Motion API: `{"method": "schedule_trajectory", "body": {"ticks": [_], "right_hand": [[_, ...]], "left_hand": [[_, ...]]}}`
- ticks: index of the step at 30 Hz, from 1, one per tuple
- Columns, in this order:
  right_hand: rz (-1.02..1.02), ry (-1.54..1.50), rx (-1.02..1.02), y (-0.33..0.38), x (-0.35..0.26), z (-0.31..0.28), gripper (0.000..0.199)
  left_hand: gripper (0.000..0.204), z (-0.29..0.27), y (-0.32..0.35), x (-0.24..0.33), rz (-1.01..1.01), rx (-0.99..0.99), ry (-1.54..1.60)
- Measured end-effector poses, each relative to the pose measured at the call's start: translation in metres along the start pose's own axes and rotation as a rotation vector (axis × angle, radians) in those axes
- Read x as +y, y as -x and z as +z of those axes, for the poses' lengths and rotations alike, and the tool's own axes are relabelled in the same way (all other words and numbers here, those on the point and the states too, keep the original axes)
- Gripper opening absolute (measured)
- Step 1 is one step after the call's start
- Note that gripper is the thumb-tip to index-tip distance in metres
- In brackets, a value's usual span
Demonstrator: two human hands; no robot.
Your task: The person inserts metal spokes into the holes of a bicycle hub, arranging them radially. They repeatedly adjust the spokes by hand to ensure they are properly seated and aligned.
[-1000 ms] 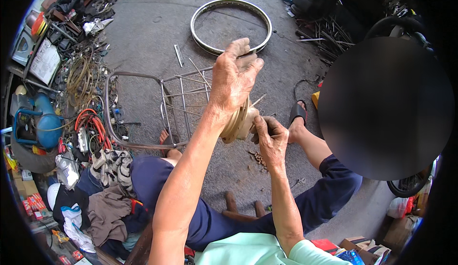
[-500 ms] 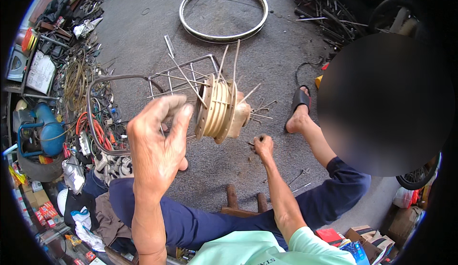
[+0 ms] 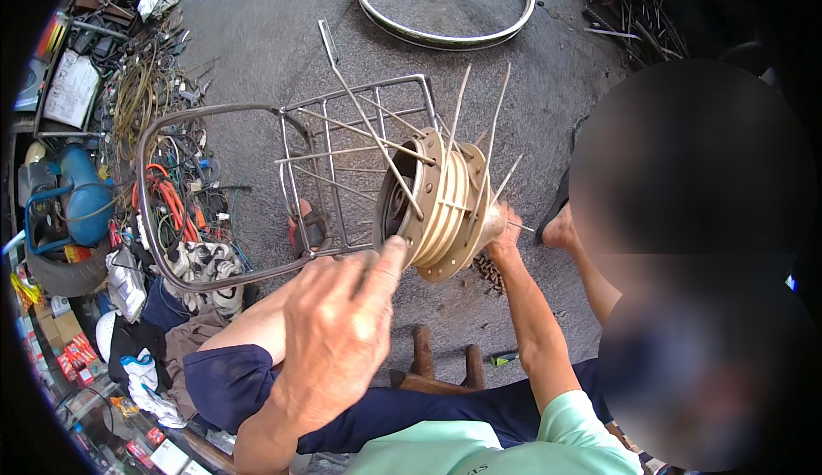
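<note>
A pale, dusty metal wheel hub (image 3: 441, 205) stands in front of me, with several thin spokes (image 3: 364, 115) sticking out of its flanges. My left hand (image 3: 338, 329) is at the hub's near left edge, its index finger stretched out and touching the flange by a spoke hole. Its thumb is hidden. Beyond the hub's right end, my right hand (image 3: 509, 234) is low down with fingers closed, partly hidden by the hub. A thin spoke end (image 3: 523, 227) shows at those fingers. What supports the hub is hidden.
A bare wheel rim (image 3: 445, 44) lies at the far side. Left of the hub lies a metal rack frame (image 3: 332, 167). Small brownish pieces (image 3: 490, 276) are heaped beneath my right hand. Cables (image 3: 141, 107) and a blue tank (image 3: 84, 205) crowd the left. Wooden stool legs (image 3: 422, 351) stand near me.
My left hand has moved right and down, onto the hub's flange. My right hand has moved up to the hub's far end. The view has shifted, and the hub looks larger and nearer.
</note>
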State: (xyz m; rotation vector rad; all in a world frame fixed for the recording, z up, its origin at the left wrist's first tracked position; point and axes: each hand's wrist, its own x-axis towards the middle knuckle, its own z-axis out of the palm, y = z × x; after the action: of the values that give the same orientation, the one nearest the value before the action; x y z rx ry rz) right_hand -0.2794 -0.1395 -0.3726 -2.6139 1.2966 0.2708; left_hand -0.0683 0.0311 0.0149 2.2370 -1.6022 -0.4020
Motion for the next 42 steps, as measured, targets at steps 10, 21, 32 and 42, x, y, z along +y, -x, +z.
{"method": "schedule_trajectory", "body": {"ticks": [10, 21, 32, 42], "right_hand": [[0.117, -0.225, -0.117, 0.051, -0.006, -0.043, 0.021], [0.561, -1.566, 0.446, 0.116, -0.037, -0.191, 0.017], [0.073, -2.008, 0.325, 0.133, -0.144, -0.333, 0.021], [0.060, -1.496, 0.253, 0.126, -0.117, -0.305, 0.024]], "left_hand": [[0.074, 0.012, 0.026, 0.004, -0.027, -0.148, -0.074], [0.041, -0.010, 0.041, 0.002, 0.032, -0.162, -0.012], [0.018, -0.025, 0.029, 0.012, 0.099, 0.130, 0.835], [0.017, -0.088, -0.009, -0.079, -0.032, 0.154, 0.308]]}}
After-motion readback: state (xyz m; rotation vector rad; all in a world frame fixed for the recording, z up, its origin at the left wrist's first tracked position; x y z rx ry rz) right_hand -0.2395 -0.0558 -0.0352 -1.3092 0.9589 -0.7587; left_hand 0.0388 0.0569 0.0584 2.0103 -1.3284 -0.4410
